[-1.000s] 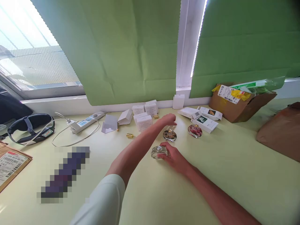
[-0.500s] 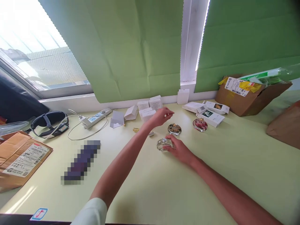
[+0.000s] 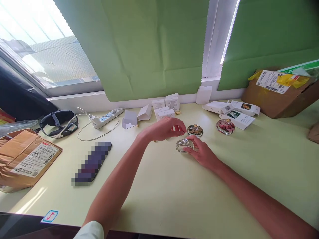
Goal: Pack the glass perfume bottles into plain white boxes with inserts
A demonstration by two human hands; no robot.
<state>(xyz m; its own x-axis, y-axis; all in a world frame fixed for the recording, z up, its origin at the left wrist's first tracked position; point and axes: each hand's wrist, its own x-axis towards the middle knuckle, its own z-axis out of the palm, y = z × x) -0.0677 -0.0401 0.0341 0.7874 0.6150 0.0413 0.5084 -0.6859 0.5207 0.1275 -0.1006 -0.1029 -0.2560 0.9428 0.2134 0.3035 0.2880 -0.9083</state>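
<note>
- Clear, rounded glass bottle (image 3: pixel 180 146) sits at the middle of the pale yellow-green worktop (image 3: pixel 186 196), within the grasp of the right hand (image 3: pixel 203 154).
- Right hand holds this bottle from its right side, the thumb across the near face and the fingers behind; the hand's spread is about as wide as the glass.
- Left hand (image 3: pixel 164 128) is beyond the clear bottle and to its left, palm down, fingers bent and fingertips in a narrow bunch; whether they pinch anything, I cannot tell.
- Dark, gold-patterned round glass bottle (image 3: pixel 195 131) stands just beyond the clear one, close to the left fingertips.
- Pink-and-red floral round glass bottle (image 3: pixel 225 126) is farther right, apart from both hands.
- Small shiny gold cap (image 3: pixel 177 113) lies beyond the left hand, beside a cluster of white printed cardboard boxes (image 3: pixel 166 113).
- White cartons with small pictures (image 3: pixel 236 119) lie beyond and to the right of the floral bottle, near a large brown cardboard box (image 3: pixel 277 96).
- White power strip (image 3: pixel 107 119) and black headset (image 3: pixel 59 122) lie at the far left, well apart from the clear bottle.
</note>
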